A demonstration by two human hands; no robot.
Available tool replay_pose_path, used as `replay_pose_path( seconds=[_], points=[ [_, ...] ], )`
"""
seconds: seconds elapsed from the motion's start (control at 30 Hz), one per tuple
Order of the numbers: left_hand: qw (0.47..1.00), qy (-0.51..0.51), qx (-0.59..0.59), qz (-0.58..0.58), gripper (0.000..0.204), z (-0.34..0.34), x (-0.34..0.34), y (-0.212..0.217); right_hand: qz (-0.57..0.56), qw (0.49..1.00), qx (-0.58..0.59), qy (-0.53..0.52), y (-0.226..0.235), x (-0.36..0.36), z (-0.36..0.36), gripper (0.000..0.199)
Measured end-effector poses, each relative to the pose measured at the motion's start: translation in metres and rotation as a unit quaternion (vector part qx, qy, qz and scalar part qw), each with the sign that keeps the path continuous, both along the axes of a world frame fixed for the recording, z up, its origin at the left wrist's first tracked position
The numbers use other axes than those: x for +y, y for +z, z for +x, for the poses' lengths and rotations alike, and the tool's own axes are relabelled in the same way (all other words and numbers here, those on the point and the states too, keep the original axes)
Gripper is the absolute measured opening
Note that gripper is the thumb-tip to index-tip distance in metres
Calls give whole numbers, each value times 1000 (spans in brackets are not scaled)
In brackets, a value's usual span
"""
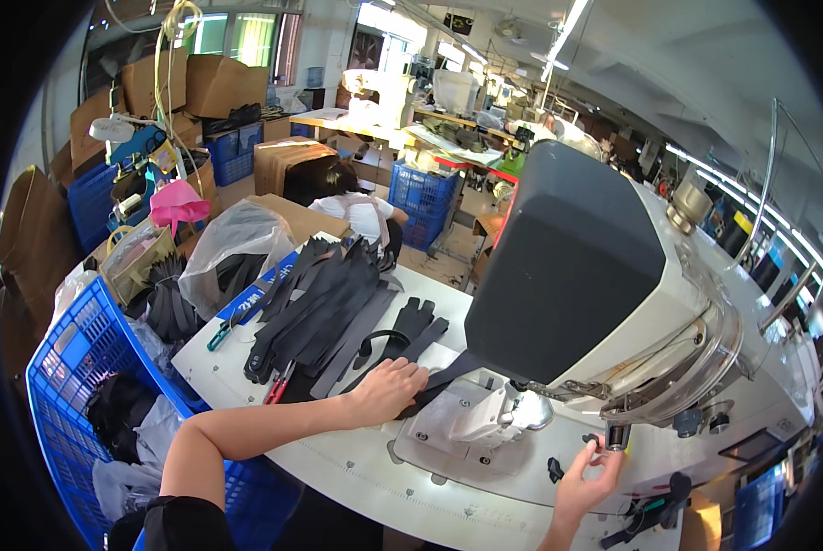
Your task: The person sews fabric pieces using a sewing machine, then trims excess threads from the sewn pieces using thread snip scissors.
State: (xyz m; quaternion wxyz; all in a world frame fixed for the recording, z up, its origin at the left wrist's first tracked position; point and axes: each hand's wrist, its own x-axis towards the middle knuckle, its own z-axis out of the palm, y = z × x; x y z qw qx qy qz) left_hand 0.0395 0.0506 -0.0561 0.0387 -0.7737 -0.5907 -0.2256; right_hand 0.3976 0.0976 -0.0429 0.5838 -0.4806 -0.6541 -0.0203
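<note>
Pressing flat on a black woven webbing strap [434, 378], the left hand [388, 387] pins it to the white sewing-machine surface [356, 459], fingers spread and closed on nothing (likely to keep it from shifting). The strap's long axis runs from the hand up-right toward the needle foot [512, 413]. The right hand [587, 477] pinches a small dark knob [616, 435] on the large grey-and-cream industrial sewing machine [604, 285].

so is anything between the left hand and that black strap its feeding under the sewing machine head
Nothing visible. The left hand lies flat on the black strap, which runs bare across the white table to the sewing machine head. The pile of black straps lies behind the hand, out of the way.
</note>
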Motion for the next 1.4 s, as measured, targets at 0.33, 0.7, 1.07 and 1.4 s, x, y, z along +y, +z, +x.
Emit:
replay_pose_path(
  seconds=[0.33, 0.7, 1.07, 1.4],
  points=[
    [955, -12, -251, 156, 14, 36, -2, 65, 286, 946, -16, 150, 25, 2, -74, 11],
    [939, -217, -84, 253, 37, 82, -22, 99, 219, 962, -108, 120, -12, -1, -75, 15],
    [949, -211, -30, 231, 40, 71, -12, 91, 130, 949, 3, 288, -18, -11, -77, 28],
    [958, -161, 27, 234, 41, 63, -12, 71, 103, 971, -38, 214, -17, -8, -81, 27]
  ],
)
